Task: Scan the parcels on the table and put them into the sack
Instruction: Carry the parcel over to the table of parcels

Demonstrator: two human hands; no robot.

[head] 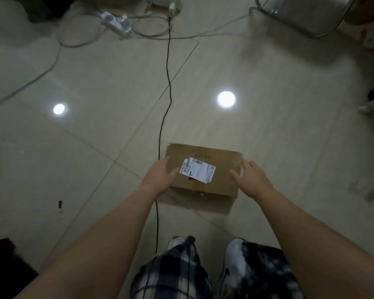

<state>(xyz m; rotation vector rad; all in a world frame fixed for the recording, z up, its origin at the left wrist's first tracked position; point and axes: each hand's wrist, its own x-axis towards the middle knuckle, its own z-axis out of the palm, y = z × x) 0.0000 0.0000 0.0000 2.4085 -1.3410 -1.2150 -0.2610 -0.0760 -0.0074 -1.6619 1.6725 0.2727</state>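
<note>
Left hand [160, 175]: placed against the left end of the cardboard parcel [222, 160], fingers extended along the side, thumb laid on the top face near the label. No curled grip is seen.

Right hand [252, 176]: placed at the right end of the same parcel, fingers spread and extended over the top edge, thumb laid on the top face. The parcel is bracketed between the two flat hands.

Cardboard parcel: brown, rectangular, flat side up, located over the floor [95, 83] directly ahead of the person's feet. A shadow is cast on the tiles below its near edge; whether it is resting on the floor or raised slightly cannot be told.

Shipping label [198, 172]: white, printed, stuck askew on the top face, left of centre. Its text is too blurred to be read.

Black cable [168, 83]: run along the tiles from the far end, passed by the parcel's left side and continued toward the feet.

Checked trousers [173, 275] and pale shoes [235, 251]: seen at the bottom edge.

Floor: pale glossy tiles, marked by two round light reflections [226, 99].

Power strip [117, 22]: white, lying at the far end among grey cords.

Metal-framed chair [307, 16]: stationed at the far right.
</note>
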